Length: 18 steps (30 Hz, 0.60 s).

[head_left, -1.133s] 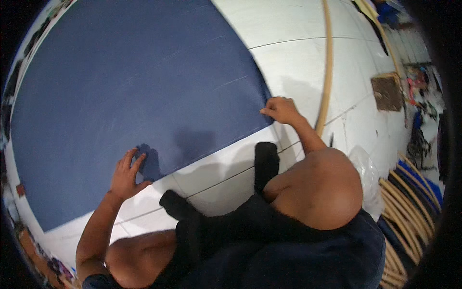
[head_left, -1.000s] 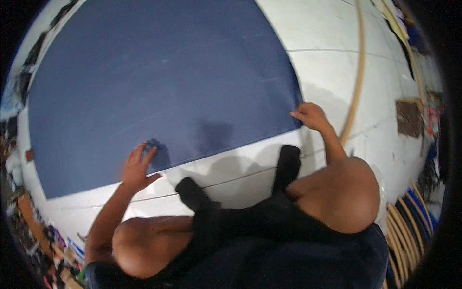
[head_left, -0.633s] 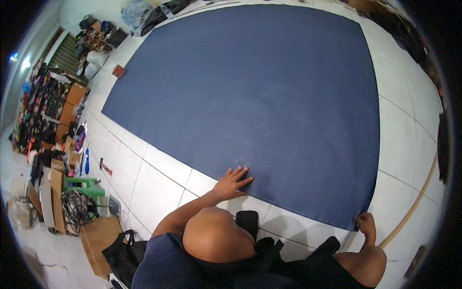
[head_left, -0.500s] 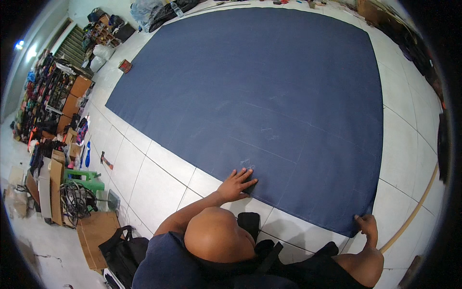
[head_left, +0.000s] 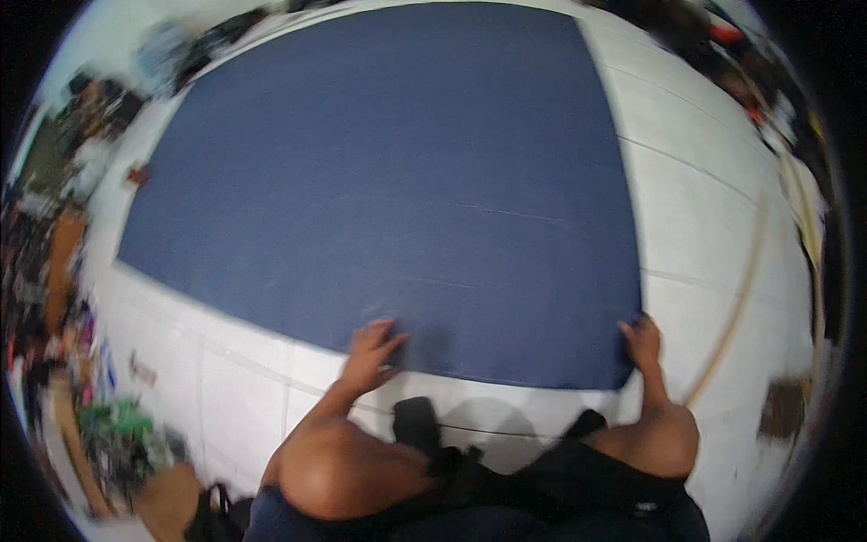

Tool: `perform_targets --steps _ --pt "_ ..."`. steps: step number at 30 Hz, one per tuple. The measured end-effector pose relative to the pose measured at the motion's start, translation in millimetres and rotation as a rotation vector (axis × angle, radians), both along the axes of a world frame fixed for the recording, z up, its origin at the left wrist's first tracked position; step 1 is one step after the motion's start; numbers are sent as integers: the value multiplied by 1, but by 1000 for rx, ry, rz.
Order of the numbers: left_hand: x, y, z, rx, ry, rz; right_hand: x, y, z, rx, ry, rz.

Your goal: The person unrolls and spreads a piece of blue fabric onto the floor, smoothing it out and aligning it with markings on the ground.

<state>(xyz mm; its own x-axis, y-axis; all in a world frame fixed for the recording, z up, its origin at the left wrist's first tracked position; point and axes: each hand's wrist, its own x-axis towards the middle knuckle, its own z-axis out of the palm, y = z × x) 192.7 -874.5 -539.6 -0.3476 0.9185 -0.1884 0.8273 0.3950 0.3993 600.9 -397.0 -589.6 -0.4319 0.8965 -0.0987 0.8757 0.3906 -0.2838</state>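
A large dark blue sheet of fabric [head_left: 388, 163] lies spread on the floor, with faint pale lines on it. My left hand [head_left: 368, 354] rests at the sheet's near edge, its fingers stretched out on the cloth and somewhat blurred. At the right edge, just above the near right corner, my right hand [head_left: 643, 343] has its thumb and fingers closed on the fabric. Part of that grip is hidden by the hand itself.
White floor tiles [head_left: 695, 235] surround the sheet. A long thin pole [head_left: 736, 312] lies to the right. A small reddish can [head_left: 137, 175] stands by the left corner. A hammer [head_left: 142, 369], a green stool [head_left: 116, 415] and cardboard [head_left: 167, 495] are on the left, blurred.
The view has turned to the right, so the sheet and both hands appear farther left and higher. My right hand sits a little farther up the sheet's right edge; my left hand stays on the near edge.
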Motion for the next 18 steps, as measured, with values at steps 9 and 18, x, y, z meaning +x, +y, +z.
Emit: perform_targets --steps 9,18 --pt "14 4 -6 -30 -23 99 -8 -4 -2 -231 251 -180" --pt "0 -3 -9 -49 -15 56 -11 25 -4 -481 148 23"
